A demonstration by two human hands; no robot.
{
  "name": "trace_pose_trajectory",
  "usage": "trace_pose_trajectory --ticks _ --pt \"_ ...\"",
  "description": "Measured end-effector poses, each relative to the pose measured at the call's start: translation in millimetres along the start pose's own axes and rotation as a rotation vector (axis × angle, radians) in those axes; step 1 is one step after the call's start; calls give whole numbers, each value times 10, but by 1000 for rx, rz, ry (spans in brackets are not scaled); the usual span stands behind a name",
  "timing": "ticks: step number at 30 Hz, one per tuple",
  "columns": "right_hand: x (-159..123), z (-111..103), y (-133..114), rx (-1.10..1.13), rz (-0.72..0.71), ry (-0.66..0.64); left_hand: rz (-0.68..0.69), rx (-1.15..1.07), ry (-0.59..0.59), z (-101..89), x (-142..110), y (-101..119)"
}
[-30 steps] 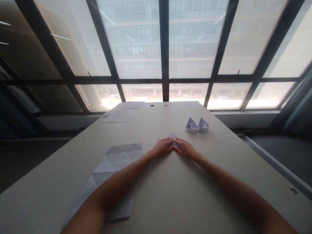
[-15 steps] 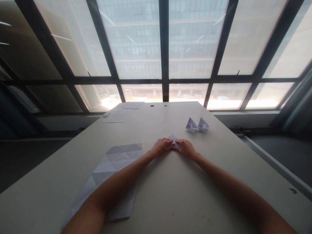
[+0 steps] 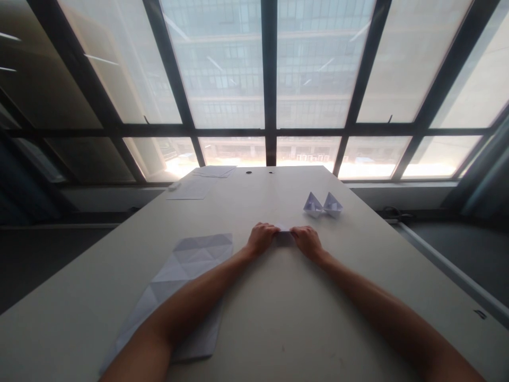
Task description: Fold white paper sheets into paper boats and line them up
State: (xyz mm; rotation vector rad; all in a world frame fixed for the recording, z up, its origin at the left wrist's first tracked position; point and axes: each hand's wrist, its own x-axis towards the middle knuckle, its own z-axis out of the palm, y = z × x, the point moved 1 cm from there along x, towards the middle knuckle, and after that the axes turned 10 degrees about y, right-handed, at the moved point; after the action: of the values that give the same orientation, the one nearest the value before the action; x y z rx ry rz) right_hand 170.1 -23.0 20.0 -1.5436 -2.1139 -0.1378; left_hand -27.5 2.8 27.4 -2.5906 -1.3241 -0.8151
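Note:
A small piece of folded white paper (image 3: 283, 232) is held level between my two hands, just over the table. My left hand (image 3: 262, 237) is closed on its left end, fingers curled and thumb inward. The right end is pinched in my right hand (image 3: 306, 240). Fingers hide both ends of the paper; only its middle shows. Two folded paper boats (image 3: 313, 205) stand side by side beyond my right hand. Under and beside my left forearm lies a large creased sheet of paper (image 3: 199, 260).
The white table (image 3: 278, 307) runs toward a wall of windows (image 3: 230, 63) with dark frames. Flat paper sheets (image 3: 191, 188) lie at its far left. A round cable hole (image 3: 248, 172) is near the far edge. Dark curtains (image 3: 483, 170) hang at the sides.
My hands have moved slightly apart, from pressing over the folded paper to gripping its two ends. The paper's pointed top, seen earlier, has tipped and now looks like a narrow strip.

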Motion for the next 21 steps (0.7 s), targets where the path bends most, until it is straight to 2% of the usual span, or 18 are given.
trace_pose_trajectory --ticks 6,8,11,15,21 --pt "-13 -13 16 51 -5 70 -17 -55 126 22 -18 -20" --pt "-13 5 21 69 -29 88 5 -74 126 54 -18 -43" --pt "-9 54 40 68 -70 67 62 -86 24 111 -21 -73" --pt "-14 117 65 20 -79 -57 53 -115 -132 197 -38 -99" --pt "-40 164 36 -31 -95 -115 56 -112 -192 267 -64 -100"
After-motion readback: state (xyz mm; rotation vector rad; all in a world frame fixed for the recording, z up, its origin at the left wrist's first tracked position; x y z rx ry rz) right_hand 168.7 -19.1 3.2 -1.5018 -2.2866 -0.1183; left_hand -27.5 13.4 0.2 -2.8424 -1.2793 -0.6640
